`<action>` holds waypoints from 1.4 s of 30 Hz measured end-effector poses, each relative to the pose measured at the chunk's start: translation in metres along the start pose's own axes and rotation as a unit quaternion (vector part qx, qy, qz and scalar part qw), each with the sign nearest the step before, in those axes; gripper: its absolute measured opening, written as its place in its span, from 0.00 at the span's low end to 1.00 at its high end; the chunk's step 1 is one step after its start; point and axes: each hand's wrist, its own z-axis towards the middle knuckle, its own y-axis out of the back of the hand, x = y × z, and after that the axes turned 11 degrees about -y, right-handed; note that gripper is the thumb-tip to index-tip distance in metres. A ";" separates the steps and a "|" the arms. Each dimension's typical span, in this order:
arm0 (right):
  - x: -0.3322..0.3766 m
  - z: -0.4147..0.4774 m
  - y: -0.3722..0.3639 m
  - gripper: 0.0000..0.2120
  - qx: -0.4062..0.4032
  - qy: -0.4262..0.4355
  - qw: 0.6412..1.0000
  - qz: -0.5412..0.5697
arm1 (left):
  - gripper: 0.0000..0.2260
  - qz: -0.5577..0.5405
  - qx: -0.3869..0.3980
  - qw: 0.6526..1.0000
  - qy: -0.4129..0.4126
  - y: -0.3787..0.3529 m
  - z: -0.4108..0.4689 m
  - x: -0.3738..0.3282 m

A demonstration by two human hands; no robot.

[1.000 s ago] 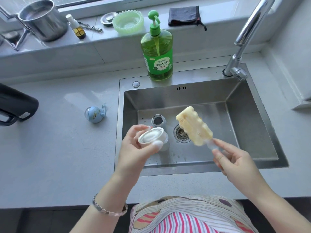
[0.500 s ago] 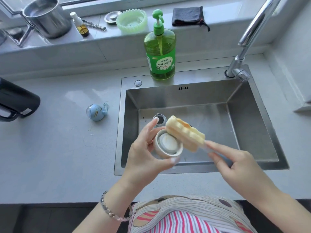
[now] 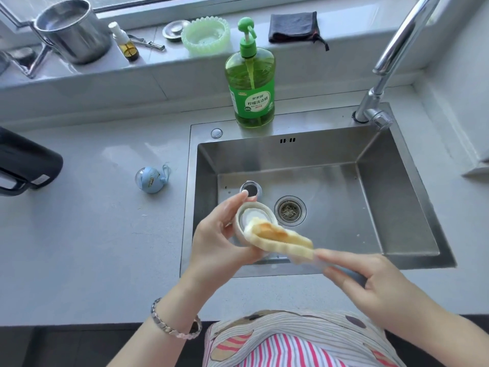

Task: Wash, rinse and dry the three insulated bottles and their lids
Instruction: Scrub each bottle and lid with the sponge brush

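Observation:
My left hand grips a white bottle lid over the front of the sink, with the lid's hollow side facing up. My right hand holds the clear handle of a yellow sponge brush, and the sponge's tip presses into the lid. Behind my left fingers an open bottle stands upright in the sink; only its steel mouth shows. A small blue lid with a strap lies on the counter left of the sink. A black bottle lies on its side at the far left.
The steel sink has a drain strainer at its middle. Green dish soap stands behind it and the tap at back right. The sill holds a steel pot, a small bottle, a green dish and a dark cloth.
My left hand turned the lid's hollow side up. My right hand swung the sponge brush down and left, from raised over the drain into the lid.

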 end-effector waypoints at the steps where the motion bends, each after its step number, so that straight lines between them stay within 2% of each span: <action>1: -0.007 0.004 0.002 0.14 -0.004 -0.010 1.000 0.012 | 0.35 0.009 0.010 1.000 -0.001 0.000 -0.001 0.000; 2: -0.011 0.009 0.003 0.20 -0.026 -0.015 1.000 0.001 | 0.35 0.017 0.023 1.000 -0.002 -0.002 -0.003 -0.001; 3: -0.013 0.011 0.002 0.21 -0.045 -0.011 0.999 0.004 | 0.35 0.024 0.035 0.999 -0.002 -0.004 -0.004 -0.002; 7: -0.001 0.005 -0.005 0.13 -0.015 0.016 1.000 0.003 | 0.36 0.001 0.027 1.000 0.011 0.000 0.001 0.000; 10: -0.006 0.009 0.000 0.17 -0.040 -0.004 0.999 0.013 | 0.37 0.023 0.035 0.999 0.004 0.003 0.002 0.000; 12: -0.002 0.011 0.004 0.09 -0.042 -0.008 0.999 0.000 | 0.36 0.035 0.052 0.998 0.007 -0.002 0.001 -0.002; 14: 0.004 0.011 0.001 0.24 -0.016 0.024 0.999 0.019 | 0.35 0.028 0.052 0.998 0.011 -0.004 0.000 -0.003; 16: 0.010 0.011 0.002 0.30 0.003 0.008 1.000 0.010 | 0.35 0.033 0.054 0.998 0.008 -0.003 0.000 -0.004; 18: 0.007 0.016 0.005 0.24 -0.024 0.002 1.000 0.006 | 0.36 0.049 0.064 0.997 -0.003 -0.001 0.000 -0.006; 20: 0.007 0.019 0.007 0.08 -0.030 -0.016 0.999 -0.008 | 0.38 0.062 0.063 0.996 -0.007 0.000 0.001 -0.006; 23: 0.004 0.011 0.005 0.13 0.006 -0.007 1.000 -0.013 | 0.38 0.045 0.045 0.998 0.002 0.002 0.002 -0.004; 24: 0.005 0.012 0.008 0.12 0.013 -0.007 1.000 -0.022 | 0.38 0.045 0.046 0.998 0.001 0.003 0.001 -0.004; 25: 0.006 0.016 0.011 0.10 0.005 -0.014 1.000 -0.027 | 0.38 0.049 0.052 0.997 -0.004 0.003 0.001 -0.004; 27: 0.005 0.019 0.016 0.13 -0.025 -0.021 0.999 -0.024 | 0.39 0.061 0.059 0.996 -0.009 0.002 0.000 -0.004; 31: 0.014 0.012 0.010 0.17 0.016 -0.021 0.999 -0.042 | 0.37 0.043 0.047 0.998 0.000 0.003 0.000 -0.001; 35: 0.009 0.020 0.012 0.17 -0.020 -0.050 0.998 -0.044 | 0.37 0.053 0.052 0.997 -0.007 0.003 -0.002 -0.002; 37: 0.012 0.016 0.008 0.15 0.015 -0.032 0.999 -0.031 | 0.36 0.042 0.037 0.998 0.001 0.003 -0.001 -0.001; 39: 0.017 0.013 0.004 0.18 0.043 -0.031 0.998 -0.025 | 0.36 0.040 0.037 0.999 0.004 0.004 -0.001 0.000; 42: 0.014 0.021 0.010 0.18 0.007 -0.047 0.999 -0.014 | 0.38 0.044 0.052 0.998 -0.010 0.004 -0.002 -0.001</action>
